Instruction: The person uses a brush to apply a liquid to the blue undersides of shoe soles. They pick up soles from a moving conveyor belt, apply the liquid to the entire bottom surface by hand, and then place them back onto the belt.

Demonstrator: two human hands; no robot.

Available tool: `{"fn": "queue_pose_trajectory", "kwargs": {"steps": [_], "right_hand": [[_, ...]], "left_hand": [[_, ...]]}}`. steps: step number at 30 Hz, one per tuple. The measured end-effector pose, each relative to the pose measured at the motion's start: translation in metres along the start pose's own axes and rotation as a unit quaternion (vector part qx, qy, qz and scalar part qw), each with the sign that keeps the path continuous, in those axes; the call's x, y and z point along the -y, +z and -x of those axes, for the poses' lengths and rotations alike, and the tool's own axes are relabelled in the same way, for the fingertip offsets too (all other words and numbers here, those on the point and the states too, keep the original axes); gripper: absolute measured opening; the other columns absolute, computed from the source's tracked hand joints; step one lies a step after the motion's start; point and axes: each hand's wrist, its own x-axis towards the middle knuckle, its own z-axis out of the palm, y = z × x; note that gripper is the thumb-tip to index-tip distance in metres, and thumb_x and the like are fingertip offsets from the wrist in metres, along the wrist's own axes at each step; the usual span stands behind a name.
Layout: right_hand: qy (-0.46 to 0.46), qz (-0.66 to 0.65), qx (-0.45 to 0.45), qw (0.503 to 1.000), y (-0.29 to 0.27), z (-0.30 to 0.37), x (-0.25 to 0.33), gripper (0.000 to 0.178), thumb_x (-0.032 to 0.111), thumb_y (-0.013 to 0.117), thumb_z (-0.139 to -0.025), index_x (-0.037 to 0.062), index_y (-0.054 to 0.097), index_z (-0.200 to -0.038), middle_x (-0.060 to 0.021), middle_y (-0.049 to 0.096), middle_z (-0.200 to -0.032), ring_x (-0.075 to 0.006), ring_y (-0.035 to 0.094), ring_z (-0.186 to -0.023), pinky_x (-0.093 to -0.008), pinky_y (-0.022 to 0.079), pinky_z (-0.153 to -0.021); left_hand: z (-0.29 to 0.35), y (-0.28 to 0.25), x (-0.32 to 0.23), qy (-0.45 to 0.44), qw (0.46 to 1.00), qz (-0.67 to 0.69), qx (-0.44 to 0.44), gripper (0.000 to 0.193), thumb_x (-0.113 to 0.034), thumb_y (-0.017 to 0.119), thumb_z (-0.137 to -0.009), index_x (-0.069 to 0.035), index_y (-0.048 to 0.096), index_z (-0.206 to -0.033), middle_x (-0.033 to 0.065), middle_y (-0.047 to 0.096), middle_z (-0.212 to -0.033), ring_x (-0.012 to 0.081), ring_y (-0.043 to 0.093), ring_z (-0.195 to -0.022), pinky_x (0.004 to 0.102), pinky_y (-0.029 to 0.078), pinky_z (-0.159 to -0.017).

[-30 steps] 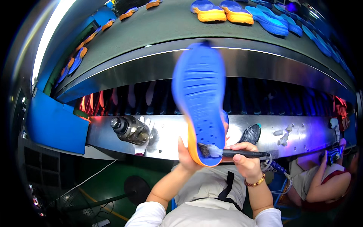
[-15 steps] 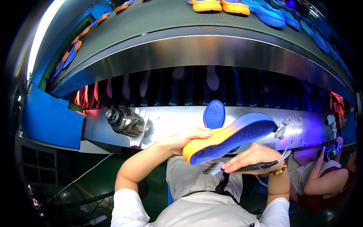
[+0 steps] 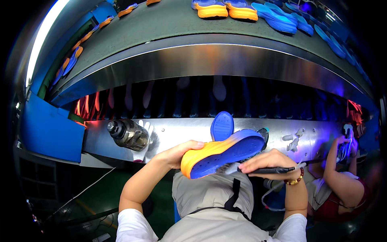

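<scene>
A dark water bottle (image 3: 127,134) is lying on its side at the middle left of the frame, on a shiny metal shelf (image 3: 181,133), resting on a white glove (image 3: 144,139). A second small blue sole (image 3: 222,126) is standing up on the shelf, just behind the shoe sole (image 3: 219,153) being held. Little white scraps (image 3: 293,139) are lying on the shelf at the right. At the top of the frame, a grey belt (image 3: 169,20) is carrying orange and blue soles (image 3: 223,9) and all-blue soles (image 3: 278,18). A big blue panel (image 3: 48,127) is filling the left side. At the right edge, another person's arm (image 3: 334,161) is reaching up to the shelf.

The left hand (image 3: 179,153) is gripping the orange end of the shoe sole, which is sitting in the middle of the frame, lying almost flat with its blue face turned down toward the person. The right hand (image 3: 268,161) is closed around a thin black brush (image 3: 258,170), and the bristles are touching the blue face.

Half a second ago the sole was tilting a bit higher; now it is lying lower and flatter. One second ago it was standing straight up.
</scene>
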Motion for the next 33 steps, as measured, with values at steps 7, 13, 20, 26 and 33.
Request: {"fn": "queue_pose_trajectory", "kwargs": {"steps": [7,13,20,26,33], "right_hand": [[-0.019,0.019,-0.148,0.989,0.008,0.000,-0.014,0.019,-0.003,0.070,-0.069,-0.0003,0.067,-0.088,-0.0158,0.066,-0.094,-0.0211,0.066,-0.080,-0.0265,0.053,-0.066],[-0.095,-0.015,-0.178,0.979,0.018,-0.003,0.014,0.023,-0.001,0.072,-0.066,0.0008,0.067,-0.088,-0.0136,0.067,-0.091,-0.0270,0.062,-0.095,-0.0352,0.049,-0.082],[-0.032,0.102,-0.299,0.948,0.038,-0.050,-0.026,0.019,0.003,0.068,-0.069,0.0008,0.066,-0.088,-0.0127,0.065,-0.089,-0.0225,0.063,-0.082,-0.0306,0.049,-0.075],[-0.108,0.199,-0.127,0.966,0.063,-0.027,0.011,0.015,0.004,0.067,-0.067,0.0045,0.063,-0.081,-0.0091,0.064,-0.081,-0.0236,0.063,-0.077,-0.0304,0.050,-0.068],[-0.088,0.085,-0.236,0.964,0.049,-0.043,0.010,0.020,0.001,0.069,-0.068,0.0008,0.066,-0.087,-0.0110,0.065,-0.086,-0.0226,0.063,-0.083,-0.0318,0.050,-0.074]], "left_hand": [[0.018,-0.001,-0.018,0.064,0.997,0.000,0.031,0.064,-0.041,0.047,-0.082,0.003,0.039,-0.128,0.0181,0.053,-0.119,0.0257,0.056,-0.104,0.0338,0.043,-0.091],[-0.006,-0.022,0.009,0.237,0.945,0.209,0.085,0.077,-0.062,0.039,-0.081,-0.003,0.038,-0.130,0.0181,0.046,-0.128,0.0327,0.044,-0.118,0.0483,0.031,-0.101],[-0.065,-0.008,0.036,0.271,0.913,0.297,0.073,0.092,-0.076,0.013,-0.077,-0.007,0.034,-0.134,0.0173,0.047,-0.125,0.0326,0.046,-0.115,0.0468,0.035,-0.099],[-0.047,-0.006,0.025,0.317,0.910,0.268,-0.024,0.090,-0.076,0.014,-0.077,-0.007,0.042,-0.126,0.0169,0.052,-0.117,0.0340,0.049,-0.111,0.0497,0.040,-0.094],[-0.044,0.027,0.018,0.361,0.904,0.228,0.027,0.095,-0.077,0.012,-0.076,-0.002,0.042,-0.125,0.0179,0.054,-0.116,0.0329,0.052,-0.107,0.0466,0.041,-0.093]]}}
